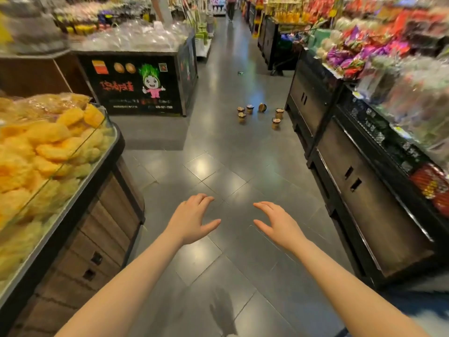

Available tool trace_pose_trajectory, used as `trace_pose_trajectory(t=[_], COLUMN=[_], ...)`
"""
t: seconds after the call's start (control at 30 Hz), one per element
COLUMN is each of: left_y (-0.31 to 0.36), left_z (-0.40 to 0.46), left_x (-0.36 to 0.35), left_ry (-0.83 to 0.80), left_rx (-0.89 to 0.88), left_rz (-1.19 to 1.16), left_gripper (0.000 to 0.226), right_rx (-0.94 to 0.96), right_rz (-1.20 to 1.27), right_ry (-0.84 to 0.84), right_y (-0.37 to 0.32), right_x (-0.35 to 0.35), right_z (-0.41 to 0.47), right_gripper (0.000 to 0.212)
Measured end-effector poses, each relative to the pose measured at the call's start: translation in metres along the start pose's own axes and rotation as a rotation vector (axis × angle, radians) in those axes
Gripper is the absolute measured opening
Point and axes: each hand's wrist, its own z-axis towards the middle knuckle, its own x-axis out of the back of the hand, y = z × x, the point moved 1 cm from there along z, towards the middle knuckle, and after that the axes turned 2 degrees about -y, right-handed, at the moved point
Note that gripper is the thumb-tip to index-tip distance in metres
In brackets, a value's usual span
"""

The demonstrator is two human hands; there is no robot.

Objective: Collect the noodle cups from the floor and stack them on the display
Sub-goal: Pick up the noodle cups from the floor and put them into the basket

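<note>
At the centre of the frame, well ahead of us, six noodle cups [261, 114] sit on the grey floor [218, 147] just beside the dark display [315, 113] on the right, one tipped over; our left hand [192, 221] and right hand [277, 222] hover low, fingers relaxed, holding nothing; wide aisle lies between the snack bin [80, 181] and display edges.

My left hand [192, 221] and right hand [275, 223] reach out in front of me, fingers relaxed, holding nothing, above the grey tiled floor [218, 171]. Well ahead, six noodle cups [261, 114] sit scattered on the floor beside the dark display [323, 122] on my right; one lies tipped on its side. Bagged yellow snacks [41, 147] fill the stand at my left.
</note>
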Motion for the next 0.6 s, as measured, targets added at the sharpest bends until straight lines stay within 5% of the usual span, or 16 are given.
trace_pose_trajectory(t=[0.6], left_y=[-0.177], left_z=[0.314], left_x=[0.014], left_ry=[-0.074], left_rx=[-0.073], left_rz=[-0.008], left_gripper=[0.085], right_rx=[-0.168], right_rz=[0.113], right_ry=[0.100], right_y=[0.023], right_x=[0.028], right_z=[0.337], right_gripper=[0.046])
